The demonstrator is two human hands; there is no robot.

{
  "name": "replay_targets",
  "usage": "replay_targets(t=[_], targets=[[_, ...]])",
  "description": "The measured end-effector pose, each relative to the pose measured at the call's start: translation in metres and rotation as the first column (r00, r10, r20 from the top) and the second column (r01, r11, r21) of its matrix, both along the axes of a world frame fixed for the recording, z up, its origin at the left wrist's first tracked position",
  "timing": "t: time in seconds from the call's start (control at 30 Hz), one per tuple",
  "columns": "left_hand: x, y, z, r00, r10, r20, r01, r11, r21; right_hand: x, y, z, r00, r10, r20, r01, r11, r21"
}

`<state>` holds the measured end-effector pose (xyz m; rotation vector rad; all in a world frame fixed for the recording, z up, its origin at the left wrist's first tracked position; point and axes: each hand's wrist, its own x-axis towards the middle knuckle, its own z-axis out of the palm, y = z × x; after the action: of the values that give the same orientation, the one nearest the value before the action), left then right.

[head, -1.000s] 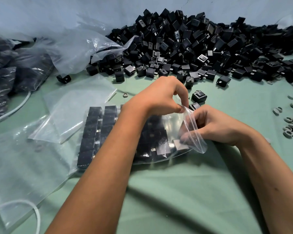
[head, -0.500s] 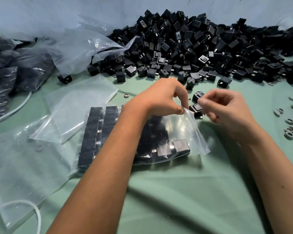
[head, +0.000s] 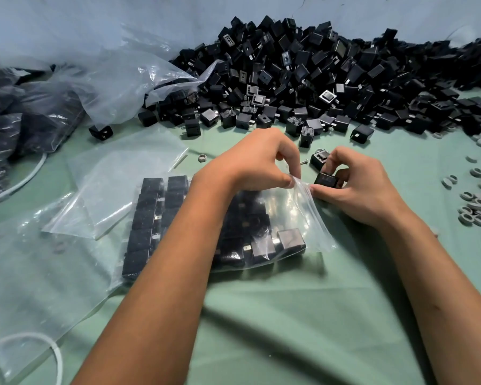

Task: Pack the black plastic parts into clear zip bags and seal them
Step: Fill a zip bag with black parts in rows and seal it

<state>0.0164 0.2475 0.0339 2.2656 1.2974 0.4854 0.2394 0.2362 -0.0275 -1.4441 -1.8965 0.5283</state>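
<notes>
A clear zip bag [head: 295, 218] lies on the green cloth, filled with rows of black plastic parts [head: 150, 218]. My left hand [head: 258, 162] pinches the bag's upper lip at its mouth and holds it up. My right hand [head: 356, 187] grips one black part [head: 326, 179] just outside the bag's mouth, thumb and fingers curled round it. A second loose part [head: 318, 159] lies just behind it. A big heap of black parts [head: 317, 79] fills the back of the table.
Empty clear zip bags [head: 117, 184] lie at left, with a larger plastic sheet [head: 39, 273] under them. Filled dark bags [head: 17, 120] are piled at far left. Grey rings [head: 475, 209] are scattered at right. A white cord [head: 34, 340] loops at the lower left.
My right hand came out of the bag, reached behind its mouth and now grips a loose black part. The left hand kept its pinch on the bag's lip.
</notes>
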Motion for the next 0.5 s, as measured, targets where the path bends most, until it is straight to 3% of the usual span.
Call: replay_targets(t=[0.17,0.27,0.4,0.5], targets=[[0.0,0.001,0.001,1.0,0.003,0.022,-0.003,1.0,0.021,-0.006,-0.005,0.007,0.907,0.196,-0.372,-0.271,0.95,-0.158],[0.0,0.001,0.002,0.998,0.008,0.058,-0.01,0.999,0.032,-0.005,-0.006,0.006,0.897,0.276,-0.344,-0.356,0.914,-0.196],[-0.001,0.0,0.003,0.997,0.003,0.083,-0.006,0.999,0.04,-0.013,-0.008,0.007,0.834,0.31,-0.457,-0.421,0.892,-0.163],[0.0,0.0,0.004,0.996,0.003,0.084,-0.007,0.999,0.045,-0.018,-0.01,0.005,0.835,0.321,-0.447,-0.43,0.888,-0.165]])
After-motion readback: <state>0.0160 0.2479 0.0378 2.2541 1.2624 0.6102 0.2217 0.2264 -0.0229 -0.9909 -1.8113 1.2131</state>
